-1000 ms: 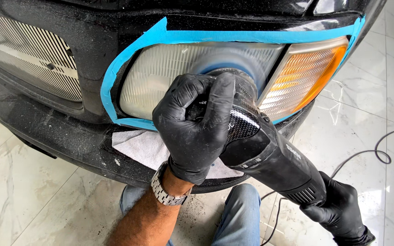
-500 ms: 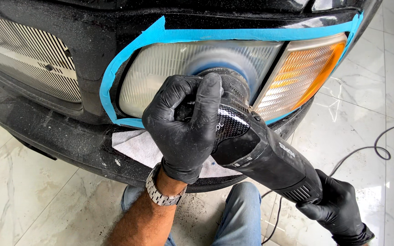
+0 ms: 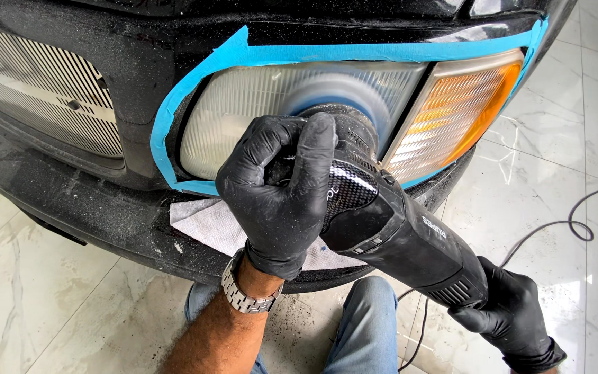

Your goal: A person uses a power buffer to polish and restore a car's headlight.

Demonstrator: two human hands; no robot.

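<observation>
left hand (image 3: pixel 282 197) clamped on polisher (image 3: pixel 389 228) head, right hand (image 3: pixel 513 322) gripping its rear handle; if tilted, the foam pad (image 3: pixel 333 97) could ride off the headlight lens (image 3: pixel 264 111) onto blue masking tape (image 3: pixel 167 118), tearing it.

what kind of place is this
Most likely a car detailing bay or garage. A black car's headlight is masked with blue tape, the gloved left hand and right hand hold a corded polisher against it, and the floor is glossy marble-look tile.
</observation>
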